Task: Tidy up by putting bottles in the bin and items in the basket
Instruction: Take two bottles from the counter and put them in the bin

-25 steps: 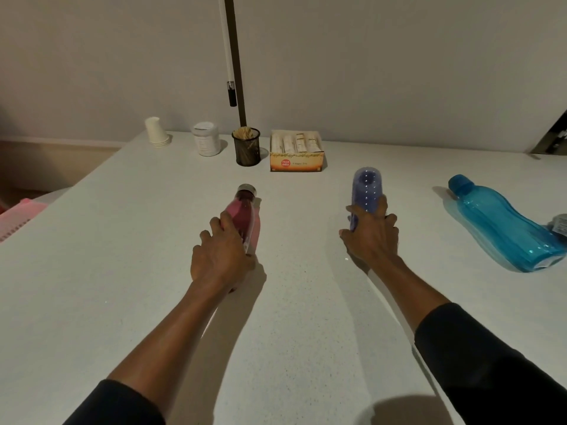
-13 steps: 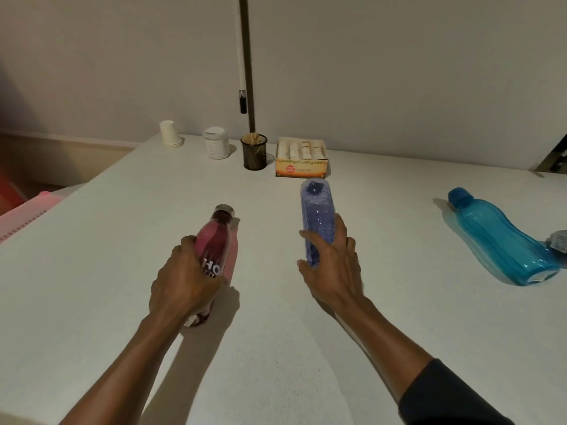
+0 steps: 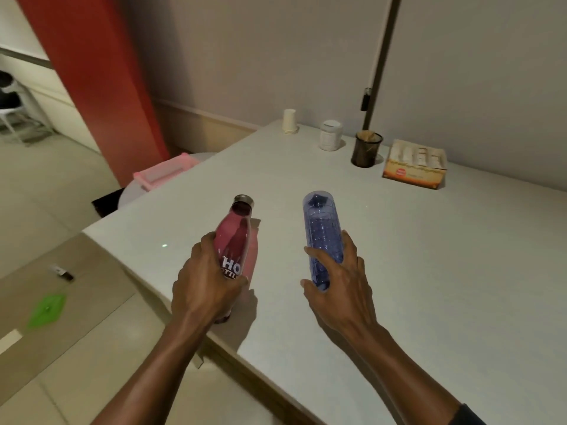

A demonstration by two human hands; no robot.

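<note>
My left hand (image 3: 206, 286) grips a pink bottle (image 3: 234, 237) with a metal cap and white lettering, held above the white table (image 3: 429, 271) near its left corner. My right hand (image 3: 340, 286) grips a clear blue-purple bottle (image 3: 322, 228), tilted with its base pointing away from me. Both bottles are lifted off the tabletop. A pink basket (image 3: 162, 174) sits on a round white surface beyond the table's left edge.
At the back of the table stand stacked paper cups (image 3: 289, 121), a white jar (image 3: 330, 135), a dark holder (image 3: 367, 149) and an orange box (image 3: 414, 164). A red pillar (image 3: 92, 72) rises at left. The floor holds a green patch (image 3: 47, 309).
Both hands have lifted their bottles and drawn them back toward me and leftward. The view has swung left, so the teal bottle on the right is out of sight.
</note>
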